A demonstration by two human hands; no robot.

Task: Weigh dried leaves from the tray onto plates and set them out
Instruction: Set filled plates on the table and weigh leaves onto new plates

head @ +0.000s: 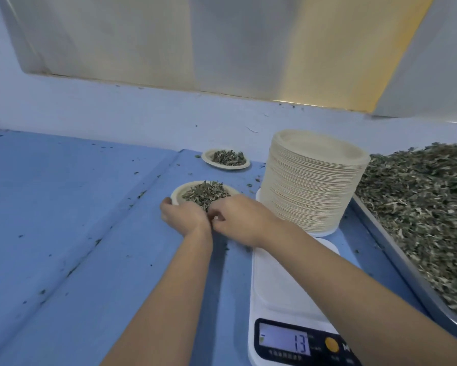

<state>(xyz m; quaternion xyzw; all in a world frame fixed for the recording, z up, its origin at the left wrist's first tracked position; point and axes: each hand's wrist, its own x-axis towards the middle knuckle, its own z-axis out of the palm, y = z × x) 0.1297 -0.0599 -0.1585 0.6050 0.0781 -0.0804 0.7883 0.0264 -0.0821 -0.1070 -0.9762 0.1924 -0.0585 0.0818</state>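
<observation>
A blue table [63, 220] fills the lower left and middle of the frame, backed by a pale wall. Along the right edge lies a metal tray [396, 249] heaped with dried leaves [420, 202]. Just left of the tray, right of centre, a tall stack of pale plates [311, 186] stands upright on a white base. Below the stack, at lower centre, sits a white scale [280, 281] with nothing on its platform; its display [285, 342] at the bottom edge shows 13.

At centre, left of the stack, the near plate [178, 195] rests on the table with a mound of leaves in it. The left hand [182, 213] grips its near-left rim, fingers curled round the edge. The right hand [240, 220] lies touching the left at the plate's near-right edge, its fingers curled under; whether they pinch the rim or the leaves I cannot tell, since the hand hides that part.

Above the near plate, towards the wall, a far plate [208, 157] of leaves sits well apart from both hands. Leaf crumbs [98, 241] dot the table.
</observation>
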